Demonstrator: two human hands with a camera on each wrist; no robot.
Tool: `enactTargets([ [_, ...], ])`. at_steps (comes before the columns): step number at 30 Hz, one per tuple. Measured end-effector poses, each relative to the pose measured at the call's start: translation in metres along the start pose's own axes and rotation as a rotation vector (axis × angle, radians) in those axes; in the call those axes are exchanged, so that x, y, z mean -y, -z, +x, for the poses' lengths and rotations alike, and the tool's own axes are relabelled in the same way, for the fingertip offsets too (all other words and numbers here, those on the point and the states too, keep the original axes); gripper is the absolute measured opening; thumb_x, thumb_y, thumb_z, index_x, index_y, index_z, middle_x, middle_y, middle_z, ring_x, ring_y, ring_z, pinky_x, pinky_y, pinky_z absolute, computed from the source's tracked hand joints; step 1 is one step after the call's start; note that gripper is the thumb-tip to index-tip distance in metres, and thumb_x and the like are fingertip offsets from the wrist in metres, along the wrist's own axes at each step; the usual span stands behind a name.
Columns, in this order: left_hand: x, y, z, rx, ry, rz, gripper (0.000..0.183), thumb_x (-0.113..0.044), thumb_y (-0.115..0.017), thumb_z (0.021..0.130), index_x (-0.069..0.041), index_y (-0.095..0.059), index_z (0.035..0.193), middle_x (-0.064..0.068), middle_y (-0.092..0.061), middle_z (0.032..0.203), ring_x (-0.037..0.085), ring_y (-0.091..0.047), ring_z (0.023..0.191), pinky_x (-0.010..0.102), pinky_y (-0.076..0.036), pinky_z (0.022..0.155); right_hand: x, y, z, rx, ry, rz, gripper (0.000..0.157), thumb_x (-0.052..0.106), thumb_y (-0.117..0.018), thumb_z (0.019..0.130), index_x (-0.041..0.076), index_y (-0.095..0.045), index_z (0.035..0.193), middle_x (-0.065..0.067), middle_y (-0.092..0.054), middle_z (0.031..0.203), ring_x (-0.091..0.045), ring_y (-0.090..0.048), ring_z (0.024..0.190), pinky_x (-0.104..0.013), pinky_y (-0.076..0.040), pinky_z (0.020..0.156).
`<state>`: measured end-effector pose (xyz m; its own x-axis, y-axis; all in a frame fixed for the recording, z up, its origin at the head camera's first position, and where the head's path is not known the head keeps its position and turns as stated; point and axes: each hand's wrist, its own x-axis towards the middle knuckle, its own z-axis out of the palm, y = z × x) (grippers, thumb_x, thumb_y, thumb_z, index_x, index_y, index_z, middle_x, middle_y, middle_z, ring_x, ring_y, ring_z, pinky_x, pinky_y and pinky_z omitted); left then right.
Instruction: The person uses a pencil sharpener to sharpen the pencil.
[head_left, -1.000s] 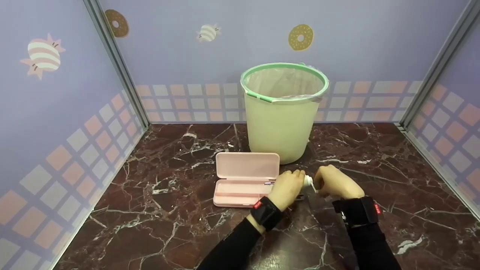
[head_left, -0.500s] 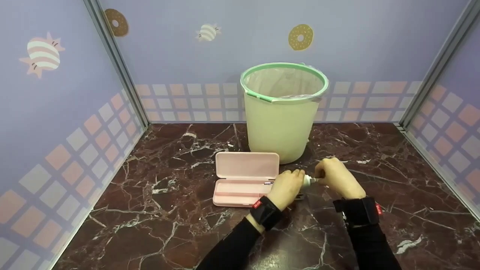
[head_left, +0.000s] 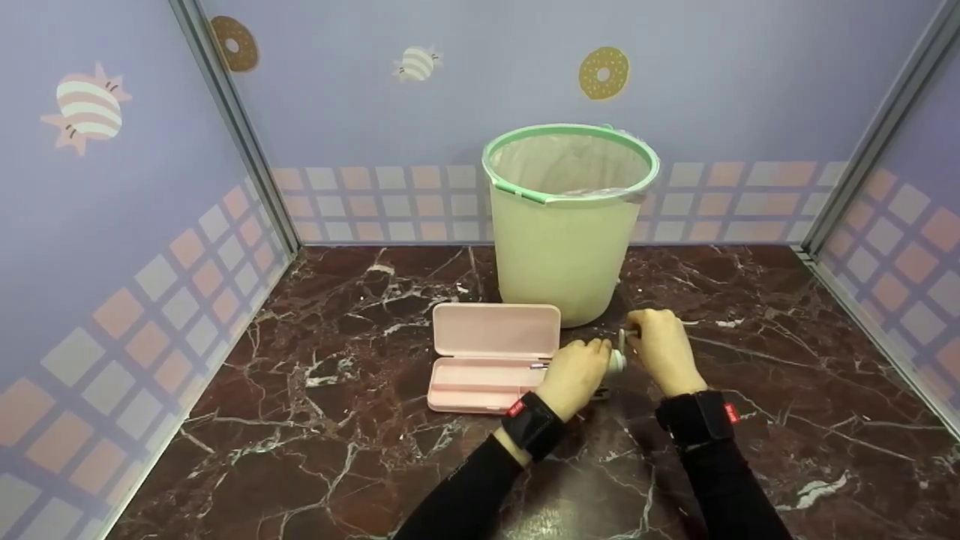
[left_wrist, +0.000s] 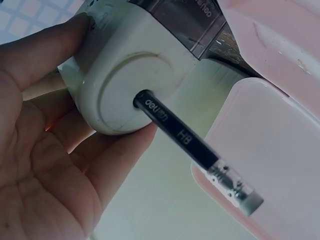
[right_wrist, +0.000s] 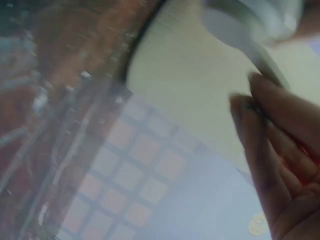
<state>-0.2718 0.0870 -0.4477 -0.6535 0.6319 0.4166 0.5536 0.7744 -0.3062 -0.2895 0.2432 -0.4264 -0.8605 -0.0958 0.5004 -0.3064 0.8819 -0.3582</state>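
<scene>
My left hand (head_left: 574, 379) grips a white crank pencil sharpener (left_wrist: 132, 55), fingers curled round its body. From the round hole in its face sticks a dark HB pencil (left_wrist: 177, 131) with a pale eraser end. A smoky see-through shavings drawer (left_wrist: 187, 22) shows on the sharpener's side. My right hand (head_left: 661, 349) pinches the end of the crank arm (right_wrist: 265, 64) between thumb and fingers; that view is blurred. In the head view the left hand covers most of the sharpener. Beside the left hand, a pink pencil case (head_left: 465, 399) lies with its lid raised.
Behind the hands stands a pale green waste bin (head_left: 562, 255) with a clear liner and a green rim. The dark red marble tabletop (head_left: 330, 427) is bounded by patterned lilac walls (head_left: 360, 97) at the back and sides.
The right hand has swung upward and slightly left with the crank, whose arm pointed down, then right, and now points up. The left hand and the sharpener have stayed in place.
</scene>
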Motion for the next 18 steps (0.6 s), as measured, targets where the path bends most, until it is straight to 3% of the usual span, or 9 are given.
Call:
enactTargets([
  [18, 0.003, -0.002, 0.001, -0.032, -0.012, -0.02, 0.027, -0.017, -0.053, 0.093, -0.014, -0.068, 0.115, -0.004, -0.071, 0.102, 0.012, -0.067, 0.08, 0.022, -0.055, 0.07, -0.008, -0.019, 0.003, -0.078, 0.009, 0.03, 0.009, -0.01, -0.072, 0.072, -0.003, -0.07, 0.076, -0.02, -0.072, 0.076, -0.041, -0.068, 0.072, -0.054, -0.052, 0.07],
])
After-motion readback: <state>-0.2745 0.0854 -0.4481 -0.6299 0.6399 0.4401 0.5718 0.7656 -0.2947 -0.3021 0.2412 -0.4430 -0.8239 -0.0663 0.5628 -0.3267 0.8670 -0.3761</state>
